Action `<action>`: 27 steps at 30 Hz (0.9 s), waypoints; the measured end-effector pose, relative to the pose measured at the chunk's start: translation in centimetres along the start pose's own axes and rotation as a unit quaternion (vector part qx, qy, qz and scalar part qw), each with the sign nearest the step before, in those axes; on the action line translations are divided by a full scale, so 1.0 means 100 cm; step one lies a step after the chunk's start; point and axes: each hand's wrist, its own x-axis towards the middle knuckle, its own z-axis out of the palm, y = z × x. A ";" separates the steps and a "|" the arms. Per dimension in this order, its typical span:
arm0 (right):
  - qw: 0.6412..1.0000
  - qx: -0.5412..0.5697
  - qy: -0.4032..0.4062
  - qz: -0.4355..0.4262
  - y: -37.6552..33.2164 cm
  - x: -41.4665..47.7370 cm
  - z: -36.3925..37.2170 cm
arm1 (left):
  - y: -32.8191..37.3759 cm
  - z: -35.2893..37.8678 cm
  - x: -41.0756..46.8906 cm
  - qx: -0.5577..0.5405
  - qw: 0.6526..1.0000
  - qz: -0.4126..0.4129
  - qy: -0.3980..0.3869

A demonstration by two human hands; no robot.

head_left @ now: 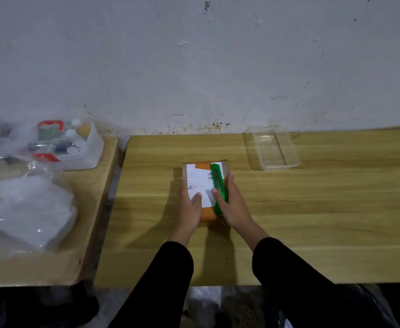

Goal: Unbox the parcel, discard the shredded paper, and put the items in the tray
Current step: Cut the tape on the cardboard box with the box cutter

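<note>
A small cardboard parcel (200, 183) with a white label and orange tape lies in the middle of the wooden table (289, 209). My left hand (190, 205) grips its near left side, thumb on the label. A green box cutter (218, 185) lies lengthwise along the parcel's right top edge, and my right hand (232, 204) holds it with the forefinger on its body. The clear plastic tray (276, 150) stands empty at the back right of the table, near the wall.
A second wooden table (52, 256) on the left carries clear plastic bags (28, 209) and a white bin (85, 150) of small bottles and packets. A narrow gap separates the two tables. The wall runs just behind them.
</note>
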 end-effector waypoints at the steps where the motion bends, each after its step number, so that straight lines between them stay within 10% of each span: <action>1: 1.000 0.000 -0.006 0.001 0.002 -0.003 -0.003 | -0.001 0.002 -0.003 0.004 1.000 0.002 0.000; 13: 0.998 0.008 0.067 0.007 0.001 0.012 -0.048 | 0.004 -0.017 0.015 0.151 0.986 0.031 -0.055; 18: 0.998 0.061 0.012 0.026 -0.007 0.023 -0.051 | 0.023 -0.034 0.030 0.313 0.948 0.042 0.041; 27: 0.997 0.059 -0.007 0.046 -0.016 0.042 -0.060 | 0.012 -0.012 -0.004 0.266 0.951 0.002 0.158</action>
